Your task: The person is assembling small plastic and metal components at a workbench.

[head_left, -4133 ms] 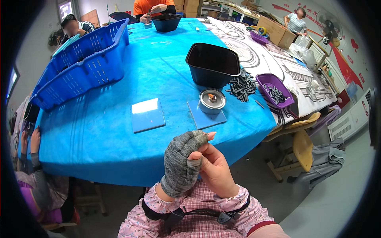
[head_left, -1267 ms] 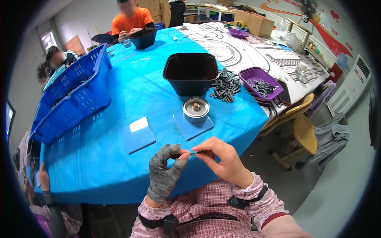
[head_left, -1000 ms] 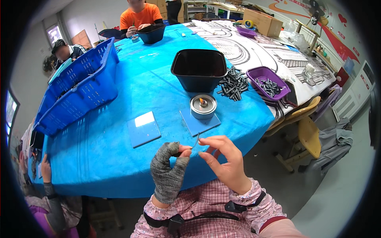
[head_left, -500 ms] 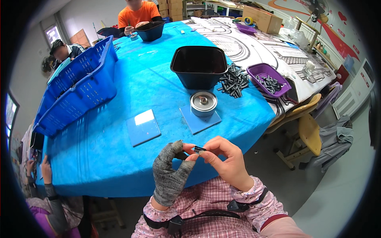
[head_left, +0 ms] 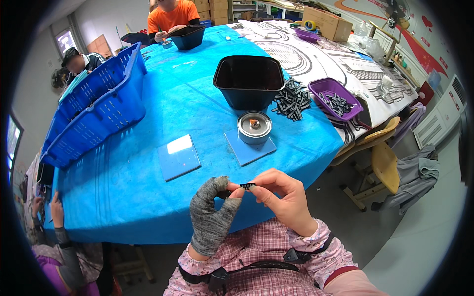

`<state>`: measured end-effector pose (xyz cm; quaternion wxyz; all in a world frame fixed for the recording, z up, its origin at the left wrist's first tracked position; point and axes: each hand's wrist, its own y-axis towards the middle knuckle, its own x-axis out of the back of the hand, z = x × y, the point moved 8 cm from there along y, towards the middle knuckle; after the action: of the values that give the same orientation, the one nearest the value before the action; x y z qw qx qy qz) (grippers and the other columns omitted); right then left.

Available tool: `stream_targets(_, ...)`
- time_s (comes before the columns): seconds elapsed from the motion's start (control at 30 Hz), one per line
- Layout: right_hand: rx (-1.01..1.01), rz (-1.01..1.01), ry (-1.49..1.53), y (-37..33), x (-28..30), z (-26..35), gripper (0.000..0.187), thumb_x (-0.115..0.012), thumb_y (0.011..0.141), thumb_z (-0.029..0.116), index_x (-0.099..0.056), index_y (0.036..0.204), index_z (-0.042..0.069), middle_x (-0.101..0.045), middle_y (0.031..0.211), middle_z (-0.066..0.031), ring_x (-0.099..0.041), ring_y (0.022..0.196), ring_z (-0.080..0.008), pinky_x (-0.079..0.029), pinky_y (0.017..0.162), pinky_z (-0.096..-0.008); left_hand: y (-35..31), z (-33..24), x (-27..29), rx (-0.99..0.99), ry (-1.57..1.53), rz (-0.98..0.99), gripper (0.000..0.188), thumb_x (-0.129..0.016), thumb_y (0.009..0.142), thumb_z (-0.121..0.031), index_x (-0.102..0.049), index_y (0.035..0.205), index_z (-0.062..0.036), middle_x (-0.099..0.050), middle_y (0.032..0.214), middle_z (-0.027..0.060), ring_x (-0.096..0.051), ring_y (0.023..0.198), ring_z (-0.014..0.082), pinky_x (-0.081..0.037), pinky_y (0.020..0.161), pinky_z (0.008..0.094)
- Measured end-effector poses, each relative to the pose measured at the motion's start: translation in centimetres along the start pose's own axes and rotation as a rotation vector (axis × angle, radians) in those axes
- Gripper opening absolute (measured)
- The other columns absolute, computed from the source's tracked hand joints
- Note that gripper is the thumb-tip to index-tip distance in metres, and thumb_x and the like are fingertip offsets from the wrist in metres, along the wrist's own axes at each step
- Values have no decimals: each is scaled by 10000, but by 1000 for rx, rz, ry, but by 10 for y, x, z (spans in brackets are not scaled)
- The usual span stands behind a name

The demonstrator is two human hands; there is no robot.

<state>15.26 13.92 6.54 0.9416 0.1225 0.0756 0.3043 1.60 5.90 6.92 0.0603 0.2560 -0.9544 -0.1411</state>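
Note:
Just beyond my lap, both hands pinch a small black strip with a row of pale slots [head_left: 248, 186] between thumbs and fingertips. My left hand [head_left: 213, 217], in a grey fingerless glove, has its left end. My bare right hand [head_left: 285, 200] grips the other end. Past the hands, a round metal burner tin [head_left: 254, 135] with a small orange flame on top stands on a blue tile [head_left: 245, 158]. A black plastic tub [head_left: 247, 94] is behind the tin. To its right lies a pile of short black and grey strips [head_left: 292, 101].
A second blue tile [head_left: 178, 160] lies left of the burner. The large blue crate [head_left: 101, 121] fills the table's left side. A purple basket [head_left: 340, 116] of small pieces stands right. Other people sit at the far end and left, one in an orange shirt [head_left: 173, 18].
The strip has turned slightly in my fingertips and now lies more level. The burner's flame shows more brightly. Both hands stay almost where they were.

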Motion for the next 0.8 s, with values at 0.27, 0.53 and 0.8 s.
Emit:
stream_targets(0.27, -67, 27, 100, 1, -1, -3, 93, -649, 897, 73, -642, 953, -1, -625, 910, -61, -587, 724, -85, -459, 584, -197, -1, 8, -4, 188, -85, 14, 154, -722, 831, -81, -655, 961, -33, -648, 895, 44, -606, 794, 121, -498, 730, 266)
stream_targets(0.53, -60, 9, 119, 1, -3, -3, 93, -647, 901, 80, -639, 949, 1, -621, 889, -53, -580, 709, -80, -451, 580, -191, -1, -3, -2, -55, -47, 12, 203, -717, 830, -65, -640, 1015, -29, -661, 908, 55, -620, 808, 130, -503, 739, 273)
stream_targets(0.8, -56, -27, 62, 2, -1, -7, 116, -684, 879, 123, -665, 917, 15, -632, 892, -23, -584, 701, -55, -453, 626, -188, 1, -5, -1, -66, 22, -8, 171, -715, 825, -43, -631, 974, -23, -645, 872, 41, -610, 793, 126, -494, 725, 275)
